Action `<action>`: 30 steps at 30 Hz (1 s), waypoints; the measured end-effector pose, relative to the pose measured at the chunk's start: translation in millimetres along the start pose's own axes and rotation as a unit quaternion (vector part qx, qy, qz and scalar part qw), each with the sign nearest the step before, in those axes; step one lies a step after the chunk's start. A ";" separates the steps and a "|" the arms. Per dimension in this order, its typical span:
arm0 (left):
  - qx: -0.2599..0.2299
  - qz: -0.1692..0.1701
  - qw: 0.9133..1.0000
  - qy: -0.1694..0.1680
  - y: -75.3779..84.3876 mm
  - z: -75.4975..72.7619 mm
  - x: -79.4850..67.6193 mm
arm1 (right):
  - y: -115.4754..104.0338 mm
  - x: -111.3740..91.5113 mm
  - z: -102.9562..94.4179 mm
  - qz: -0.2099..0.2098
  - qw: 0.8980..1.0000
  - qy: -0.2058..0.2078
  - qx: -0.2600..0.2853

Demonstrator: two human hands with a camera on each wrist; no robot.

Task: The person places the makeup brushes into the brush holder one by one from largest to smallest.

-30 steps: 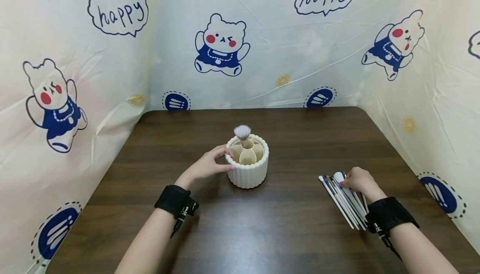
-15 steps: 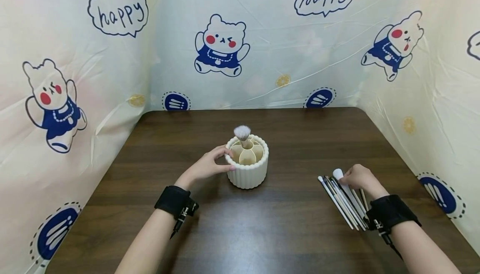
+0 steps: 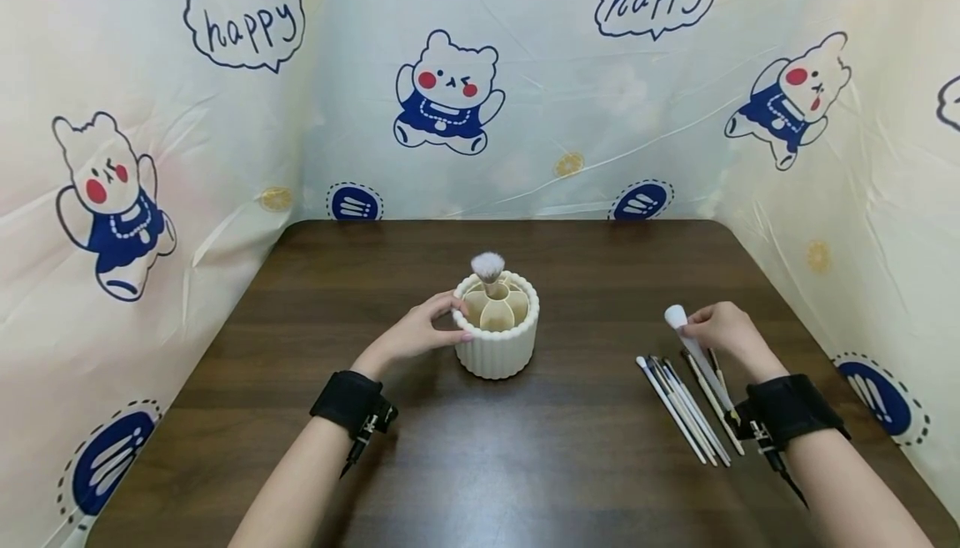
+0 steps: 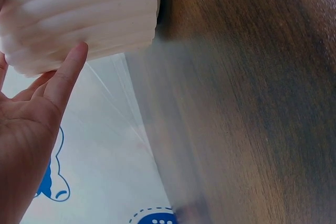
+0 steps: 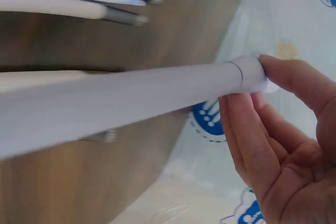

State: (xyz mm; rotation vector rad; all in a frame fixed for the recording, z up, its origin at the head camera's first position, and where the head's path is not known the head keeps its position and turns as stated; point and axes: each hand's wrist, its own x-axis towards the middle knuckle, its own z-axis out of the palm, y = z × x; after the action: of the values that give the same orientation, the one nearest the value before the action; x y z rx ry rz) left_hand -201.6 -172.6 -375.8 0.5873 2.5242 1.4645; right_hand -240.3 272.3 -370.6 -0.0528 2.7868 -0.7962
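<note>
A cream fluted brush holder [image 3: 495,358], divided inside into petal-shaped compartments, stands upright on the table. One fluffy grey-white makeup brush [image 3: 487,266] sticks up out of it. At the holder's left side my left hand [image 3: 411,334] grips the rim, thumb on the outer wall; the left wrist view shows a fingertip against the ridged wall [image 4: 79,14]. My right hand [image 3: 726,333] pinches a white makeup brush [image 5: 131,98] near its head, which points up and away, its handle slanting back toward the wrist. The right wrist view has thumb and fingers on opposite sides of it.
Several slim makeup brushes [image 3: 686,414] lie side by side on the dark wooden table [image 3: 525,465], below and left of the right hand. A pale printed sheet [image 3: 540,98] with bears hangs behind the table and along both sides.
My right hand has drawn the white makeup brush up and away from the row, parting it from the other brushes. The left hand and holder have stayed in place.
</note>
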 end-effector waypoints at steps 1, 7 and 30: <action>0.000 -0.001 1.000 -0.001 0.1 0.0 -0.1 | -2.3 0.9 -2.5 -0.003 1.000 0.012 0.005; -0.001 -0.002 1.000 -0.002 -0.6 -0.2 -0.4 | -23.0 5.6 -16.7 -0.022 0.994 0.107 0.031; 0.024 0.014 1.000 0.012 0.8 1.8 -2.9 | -135.5 14.2 -16.9 -0.126 0.891 0.303 0.313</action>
State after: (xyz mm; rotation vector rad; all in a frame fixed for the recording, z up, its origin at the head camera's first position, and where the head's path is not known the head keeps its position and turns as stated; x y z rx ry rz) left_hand -198.1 -171.9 -376.1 0.6196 2.5865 1.4321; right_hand -262.5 164.3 -288.7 -0.0572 2.9140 -2.0515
